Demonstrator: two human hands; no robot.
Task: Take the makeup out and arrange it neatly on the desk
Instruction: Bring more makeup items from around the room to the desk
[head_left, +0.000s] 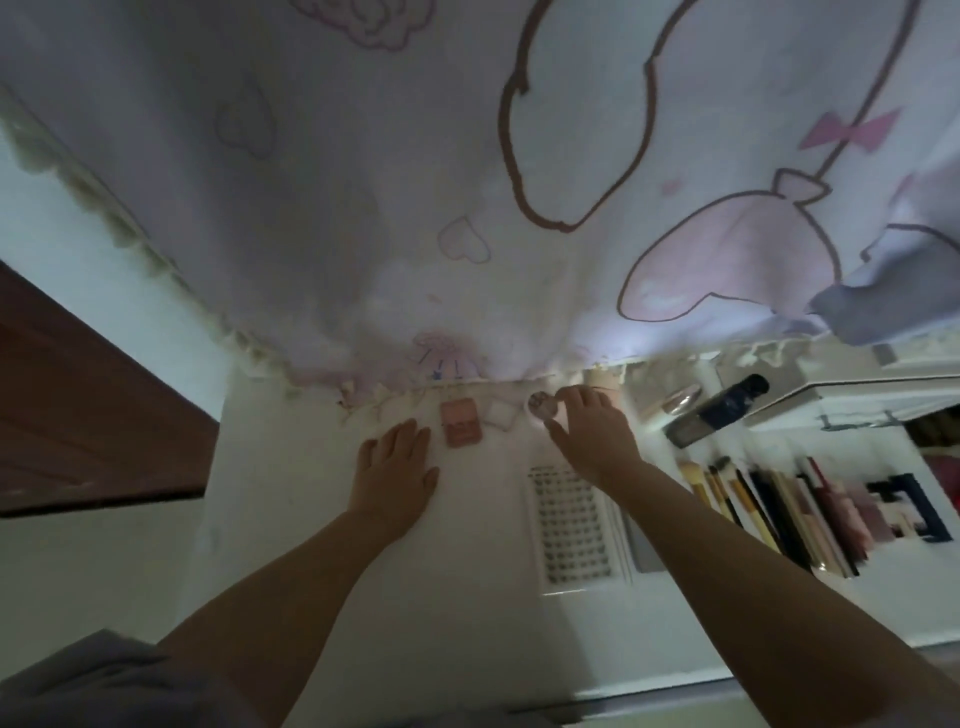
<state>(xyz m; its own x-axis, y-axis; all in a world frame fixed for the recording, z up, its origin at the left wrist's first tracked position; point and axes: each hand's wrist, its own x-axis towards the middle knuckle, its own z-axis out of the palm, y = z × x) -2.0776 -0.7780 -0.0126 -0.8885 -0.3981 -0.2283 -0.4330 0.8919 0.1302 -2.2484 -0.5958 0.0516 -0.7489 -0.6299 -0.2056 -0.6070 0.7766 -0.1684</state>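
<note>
On the white desk (291, 519), the right hand (592, 431) reaches to the far edge and pinches a small round compact (542, 404) between thumb and fingertips; the compact sits at the tip of that hand, just under the hem of a hanging curtain (363, 182) printed with pink cartoon shapes. Being round, it has no long axis, and its patterned face looks up toward the camera. Just left of it lies a small white square case (501, 415), turned cornerwise, and left of that a pink rectangular case (461, 422) whose long axis runs away from the person, toward the curtain. The left hand (392, 467) lies flat on the desk, fingers straight and together, holding nothing; its fingertips end just beside the near left corner of the pink case, whether touching it I cannot tell. Near the right forearm a white tray of false lashes (571, 530) lies with its long axis running away from the person. Further right, a row of brushes and pencils (769, 514) lies side by side, all slanting the same way. Beyond them, near the curtain, a dark tube (727, 405) lies at a slant beside a rounded pinkish item too blurred to name.
</note>
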